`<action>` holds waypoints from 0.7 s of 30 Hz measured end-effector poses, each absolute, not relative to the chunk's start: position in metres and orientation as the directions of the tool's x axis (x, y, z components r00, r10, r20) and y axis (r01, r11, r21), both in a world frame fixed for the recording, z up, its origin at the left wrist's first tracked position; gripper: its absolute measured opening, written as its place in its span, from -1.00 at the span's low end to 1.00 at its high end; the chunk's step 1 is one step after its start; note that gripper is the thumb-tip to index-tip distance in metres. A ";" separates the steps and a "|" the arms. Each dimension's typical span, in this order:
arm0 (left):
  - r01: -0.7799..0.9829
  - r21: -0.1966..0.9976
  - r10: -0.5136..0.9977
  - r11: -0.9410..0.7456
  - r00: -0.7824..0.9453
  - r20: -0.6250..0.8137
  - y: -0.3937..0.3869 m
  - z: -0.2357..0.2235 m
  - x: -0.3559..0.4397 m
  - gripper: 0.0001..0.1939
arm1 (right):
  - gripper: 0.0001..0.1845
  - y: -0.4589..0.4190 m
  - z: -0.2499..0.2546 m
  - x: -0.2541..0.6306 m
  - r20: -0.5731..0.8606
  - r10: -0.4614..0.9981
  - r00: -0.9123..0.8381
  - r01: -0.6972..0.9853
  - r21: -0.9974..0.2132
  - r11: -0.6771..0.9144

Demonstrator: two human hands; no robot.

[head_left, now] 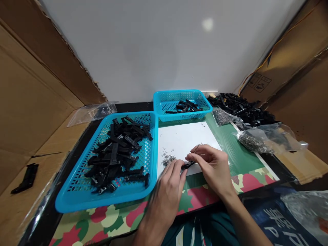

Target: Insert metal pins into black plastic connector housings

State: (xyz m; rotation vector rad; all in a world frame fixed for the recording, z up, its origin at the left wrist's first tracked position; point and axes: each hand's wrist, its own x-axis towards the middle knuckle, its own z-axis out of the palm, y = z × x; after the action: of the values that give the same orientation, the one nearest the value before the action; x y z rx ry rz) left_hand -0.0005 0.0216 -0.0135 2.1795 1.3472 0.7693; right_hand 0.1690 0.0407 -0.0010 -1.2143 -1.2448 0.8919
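Observation:
My left hand (171,186) is closed on one end of a small black plastic part (189,165), low over the white sheet (179,135). Just to its right, my right hand (212,166) is pinched at the other end of the part. What its fingertips hold is too small to make out. Close to my left fingers lies a pile of tiny bent metal wire pieces (168,160), with a few strewn behind it. More wire pieces show partly behind my right hand.
A large blue basket (153,160) on the left holds many black parts (115,153). Behind the sheet stands a smaller blue basket (164,116) with some more. Bags of wire pieces (252,140) and a heap of black parts (241,107) lie right. Cardboard (302,89) flanks the table.

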 end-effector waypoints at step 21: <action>0.667 0.587 0.885 -0.460 0.399 0.240 0.019 -0.014 0.002 -0.76 | -0.87 0.031 0.003 0.160 0.298 0.952 0.074 0.373 -0.893 0.251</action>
State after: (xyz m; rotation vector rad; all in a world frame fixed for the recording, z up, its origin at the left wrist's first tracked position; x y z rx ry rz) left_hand 0.0019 0.0189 -0.0137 2.2631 1.3346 0.7484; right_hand 0.1601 0.0312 0.0028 -1.3037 -1.4894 0.7052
